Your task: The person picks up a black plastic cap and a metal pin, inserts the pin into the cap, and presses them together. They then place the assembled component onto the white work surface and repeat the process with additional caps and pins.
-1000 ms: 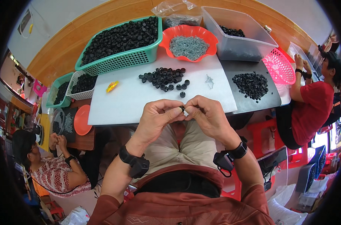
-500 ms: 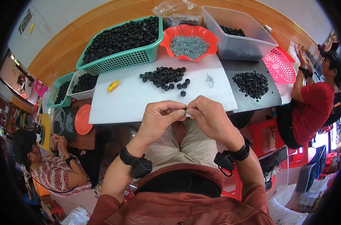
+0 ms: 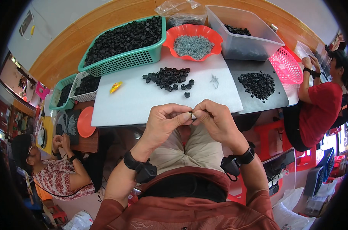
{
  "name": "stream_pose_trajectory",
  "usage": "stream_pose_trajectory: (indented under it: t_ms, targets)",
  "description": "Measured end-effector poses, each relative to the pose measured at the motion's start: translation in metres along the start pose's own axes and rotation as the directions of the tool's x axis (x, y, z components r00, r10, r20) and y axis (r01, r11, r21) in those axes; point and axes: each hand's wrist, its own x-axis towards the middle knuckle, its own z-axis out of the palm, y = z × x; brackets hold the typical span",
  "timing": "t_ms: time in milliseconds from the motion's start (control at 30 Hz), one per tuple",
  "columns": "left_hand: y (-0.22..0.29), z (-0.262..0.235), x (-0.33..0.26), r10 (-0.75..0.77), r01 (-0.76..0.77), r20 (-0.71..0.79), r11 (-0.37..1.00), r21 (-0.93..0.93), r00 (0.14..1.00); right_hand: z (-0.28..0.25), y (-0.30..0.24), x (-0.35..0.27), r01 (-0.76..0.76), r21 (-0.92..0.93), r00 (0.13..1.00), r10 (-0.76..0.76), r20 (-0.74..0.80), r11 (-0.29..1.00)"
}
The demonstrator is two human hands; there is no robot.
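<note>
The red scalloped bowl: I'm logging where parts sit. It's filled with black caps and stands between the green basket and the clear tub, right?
Not quite. In the head view the red scalloped bowl holds small grey metal pieces, not black caps. It does stand between the green basket and the clear tub.

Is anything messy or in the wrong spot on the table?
A small yellow thing lies alone on the white board, unlike anything else there. A few black caps have strayed from their pile. Both hands, left hand and right hand, pinch one tiny piece between them.
</note>
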Motion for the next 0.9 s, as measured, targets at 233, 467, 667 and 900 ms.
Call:
stream_pose_trajectory:
  t_ms: [233, 467, 667, 900]
  targets:
    - [0.0007, 0.0059, -0.0024, -0.016, 0.016, -0.006, 1.000, -0.012, 1.000, -0.0002, 0.0041, -0.0025, 0.015, 0.001, 0.999, -0.014, -0.035, 1.000]
    - [-0.0001, 0.0092, -0.0023, -0.013, 0.013, -0.003, 1.000, 0.025, 1.000, 0.0010, 0.0038, -0.0054, 0.087, -0.182, 0.992, -0.102, -0.079, 0.979]
    - [-0.0032, 0.0094, -0.0018, 0.008, -0.006, -0.015, 0.986, 0.169, 1.000, 0.0009, 0.0032, -0.0071, 0.176, -0.272, 0.975, -0.205, -0.082, 0.946]
    - [-0.0036, 0.0095, -0.0015, 0.012, -0.011, -0.009, 0.987, 0.158, 1.000, 0.0009, 0.0026, -0.0076, 0.005, -0.009, 0.999, -0.006, -0.051, 1.000]
